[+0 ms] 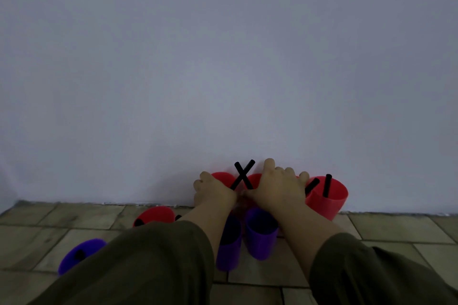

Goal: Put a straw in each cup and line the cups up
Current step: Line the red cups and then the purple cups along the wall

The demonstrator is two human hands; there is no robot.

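Red cups stand along the foot of the wall. My left hand (pixel 210 190) curls round one red cup (pixel 223 177), and my right hand (pixel 280 187) wraps over a neighbouring red cup (pixel 255 179). Two black straws (pixel 244 173) cross in an X above these two cups. A third red cup (pixel 327 199) at the right shows two black straws (pixel 327 184). Two purple cups (pixel 261 233) stand nearer to me between my forearms. Another red cup (pixel 155 215) and a purple cup (pixel 79 254) sit at the left, each with a dark straw end, partly hidden by my sleeve.
A plain pale wall (pixel 223 69) rises right behind the red cups. The floor (pixel 396 230) is of brownish tiles. My olive sleeves (pixel 148 267) fill the lower part of the view.
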